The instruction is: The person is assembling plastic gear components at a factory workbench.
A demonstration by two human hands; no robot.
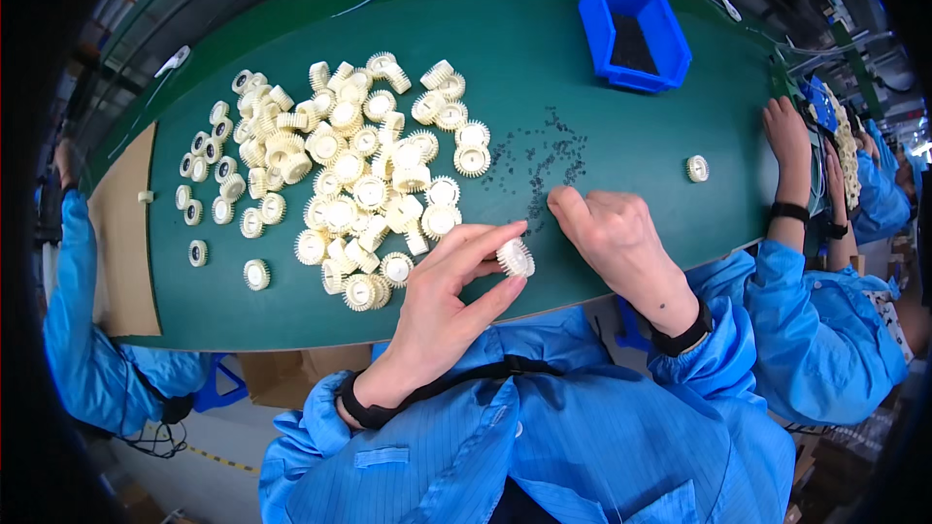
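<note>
My left hand (439, 293) grips a cream-white toothed gear (515, 258) between thumb and fingers, near the table's front edge. Just to its right, my right hand (619, 238) has its fingers curled together in a pinch. Whatever may be between those fingertips is too small or hidden to make out. Beyond them, tiny black pieces (555, 153) lie scattered on the green table (485, 34). A large heap of similar cream gears (370, 192) spreads to the left of my hands, some showing dark centres.
A blue bin (649, 81) with dark contents stands at the back right. One lone gear (697, 168) lies toward the right. A cardboard sheet (126, 243) covers the left end. People in blue sleeves sit at both sides, a co-worker's hand (786, 136) at the right edge.
</note>
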